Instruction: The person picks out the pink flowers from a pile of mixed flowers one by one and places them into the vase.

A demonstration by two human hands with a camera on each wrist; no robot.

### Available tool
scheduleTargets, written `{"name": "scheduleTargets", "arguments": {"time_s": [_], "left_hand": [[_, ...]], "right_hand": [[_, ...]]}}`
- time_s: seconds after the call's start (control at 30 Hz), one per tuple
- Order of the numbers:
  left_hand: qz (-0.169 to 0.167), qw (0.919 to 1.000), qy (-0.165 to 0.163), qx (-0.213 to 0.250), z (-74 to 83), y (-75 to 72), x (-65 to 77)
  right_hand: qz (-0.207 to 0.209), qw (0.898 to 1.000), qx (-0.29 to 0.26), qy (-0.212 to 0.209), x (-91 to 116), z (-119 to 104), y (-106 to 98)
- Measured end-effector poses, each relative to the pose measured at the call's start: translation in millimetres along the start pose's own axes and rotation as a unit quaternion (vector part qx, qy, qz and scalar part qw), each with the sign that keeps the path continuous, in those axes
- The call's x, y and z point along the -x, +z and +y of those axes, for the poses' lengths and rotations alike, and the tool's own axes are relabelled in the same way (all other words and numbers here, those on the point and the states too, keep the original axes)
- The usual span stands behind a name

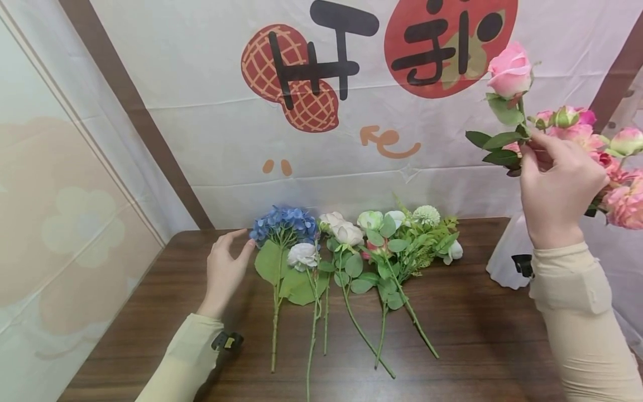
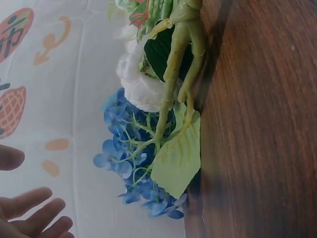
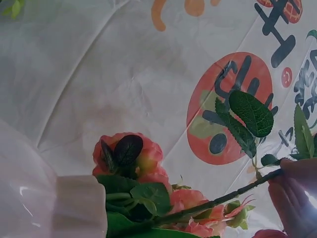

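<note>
My right hand point(image 1: 565, 181) pinches the stem of a pink rose point(image 1: 510, 71) between thumb and fingers, high at the right. In the right wrist view the rose's stem point(image 3: 233, 194) slants down to the mouth of a white vase point(image 3: 79, 203), where leaves hide its lower end. Pink and coral flowers point(image 1: 625, 198) spread from the vase, partly behind the hand. My left hand point(image 1: 224, 273) hovers beside a blue hydrangea point(image 1: 288, 223) lying on the table, fingers loosely spread and holding nothing. Whether its thumb touches the petals I cannot tell.
On the brown wooden table point(image 1: 241, 363) lie several more stems: a white flower point(image 1: 303, 256), cream flowers point(image 1: 346, 231), a pale green pompom flower point(image 1: 426, 216) and green foliage. A printed cloth backdrop point(image 1: 211, 139) hangs right behind the table's far edge.
</note>
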State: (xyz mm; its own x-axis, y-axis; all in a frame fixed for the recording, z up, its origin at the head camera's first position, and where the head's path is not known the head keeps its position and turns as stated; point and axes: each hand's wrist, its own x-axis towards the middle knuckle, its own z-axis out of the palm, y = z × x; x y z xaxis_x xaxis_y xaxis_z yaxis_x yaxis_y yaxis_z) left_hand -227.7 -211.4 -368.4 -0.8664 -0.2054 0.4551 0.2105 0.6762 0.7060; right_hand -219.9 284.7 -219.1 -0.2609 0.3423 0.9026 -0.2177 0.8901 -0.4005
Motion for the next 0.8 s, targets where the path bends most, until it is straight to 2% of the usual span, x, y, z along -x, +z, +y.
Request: {"name": "scheduleTargets", "arguments": {"time_s": [0.33,0.57,0.8], "left_hand": [[-0.002,1.0000,0.000,-0.001,2.2,-1.2,0.2],[-0.004,1.0000,-0.001,-0.001,3.0,-1.8,-0.7],[-0.002,1.0000,-0.002,0.002,2.8,-2.8,0.3]], "right_hand": [[-0.023,0.999,0.020,0.040,-12,7,-12],[-0.060,0.995,0.077,0.011,-7,3,-20],[-0.104,0.985,0.127,0.058,-7,2,-21]]}}
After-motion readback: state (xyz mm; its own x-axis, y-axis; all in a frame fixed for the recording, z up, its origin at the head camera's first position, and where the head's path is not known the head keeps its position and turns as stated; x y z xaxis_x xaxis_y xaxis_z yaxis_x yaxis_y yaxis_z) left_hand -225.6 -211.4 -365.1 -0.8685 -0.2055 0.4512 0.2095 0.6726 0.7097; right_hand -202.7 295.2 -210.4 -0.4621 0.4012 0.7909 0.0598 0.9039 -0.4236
